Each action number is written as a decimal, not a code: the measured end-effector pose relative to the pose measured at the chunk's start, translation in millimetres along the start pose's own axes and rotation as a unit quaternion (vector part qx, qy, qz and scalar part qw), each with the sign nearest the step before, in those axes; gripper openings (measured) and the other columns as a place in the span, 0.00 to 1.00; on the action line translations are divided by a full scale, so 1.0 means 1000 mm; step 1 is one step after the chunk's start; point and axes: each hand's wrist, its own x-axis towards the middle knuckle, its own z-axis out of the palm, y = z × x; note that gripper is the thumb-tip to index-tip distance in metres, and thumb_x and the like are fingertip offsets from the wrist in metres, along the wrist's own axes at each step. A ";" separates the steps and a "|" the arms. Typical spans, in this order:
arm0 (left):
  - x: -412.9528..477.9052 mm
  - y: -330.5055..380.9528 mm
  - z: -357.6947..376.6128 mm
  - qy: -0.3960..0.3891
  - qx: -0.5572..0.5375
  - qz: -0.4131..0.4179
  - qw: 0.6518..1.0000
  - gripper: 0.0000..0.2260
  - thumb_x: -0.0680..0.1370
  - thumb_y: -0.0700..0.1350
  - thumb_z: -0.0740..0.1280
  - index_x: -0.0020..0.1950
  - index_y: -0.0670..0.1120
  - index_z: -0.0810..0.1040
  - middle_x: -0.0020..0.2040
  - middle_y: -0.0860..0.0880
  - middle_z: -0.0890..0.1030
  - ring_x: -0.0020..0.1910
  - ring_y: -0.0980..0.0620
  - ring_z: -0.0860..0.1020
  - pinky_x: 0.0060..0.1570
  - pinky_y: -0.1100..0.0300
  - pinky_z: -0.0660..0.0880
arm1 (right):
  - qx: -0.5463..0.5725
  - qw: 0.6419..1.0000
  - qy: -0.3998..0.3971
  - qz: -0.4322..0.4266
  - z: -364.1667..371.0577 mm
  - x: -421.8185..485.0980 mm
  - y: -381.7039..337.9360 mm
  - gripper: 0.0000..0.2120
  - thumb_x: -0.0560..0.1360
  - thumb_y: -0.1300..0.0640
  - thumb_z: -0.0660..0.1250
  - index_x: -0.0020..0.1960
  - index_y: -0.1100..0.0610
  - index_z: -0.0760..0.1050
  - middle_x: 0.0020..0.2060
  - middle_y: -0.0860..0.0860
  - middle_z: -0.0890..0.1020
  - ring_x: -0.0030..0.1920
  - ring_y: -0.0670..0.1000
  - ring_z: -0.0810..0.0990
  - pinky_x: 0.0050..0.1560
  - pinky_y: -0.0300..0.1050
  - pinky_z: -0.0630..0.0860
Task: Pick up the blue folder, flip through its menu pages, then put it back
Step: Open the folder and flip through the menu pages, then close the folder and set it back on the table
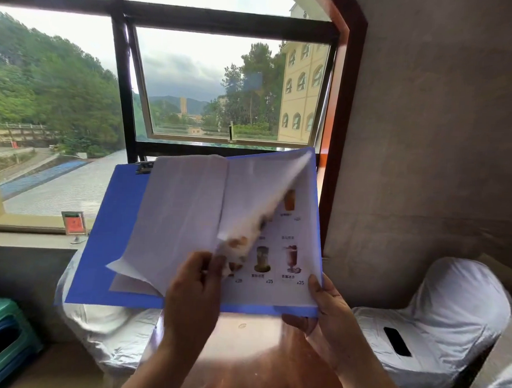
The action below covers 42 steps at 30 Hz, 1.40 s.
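Observation:
The blue folder (pixel 114 218) is held open in the air above a brown table (pixel 243 347), in front of the window. White menu pages (pixel 181 208) lie over its left half. A page with printed drink pictures (pixel 290 259) shows on the right half. My left hand (pixel 196 281) pinches the lower corner of a curling, blurred page (pixel 257 211) that stands partly lifted between the two halves. My right hand (pixel 323 306) grips the folder's lower right corner, thumb on top of the page.
A black clip (pixel 144 167) sits at the folder's top edge. A small red sign stand (pixel 73 225) rests on the window sill. White-covered chairs (pixel 448 316) stand beyond the table, and green and blue plastic stools (pixel 3 336) are stacked at lower left.

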 end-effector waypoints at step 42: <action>0.019 -0.027 -0.029 -0.087 -0.138 -0.183 0.969 0.16 0.76 0.50 0.76 0.60 0.45 0.81 0.52 0.44 0.89 0.50 0.43 0.88 0.51 0.43 0.85 | -0.052 0.996 -0.071 0.017 0.017 0.020 -0.009 0.25 0.84 0.42 0.57 0.69 0.57 0.79 0.60 0.65 0.85 0.53 0.67 0.87 0.43 0.61 0.86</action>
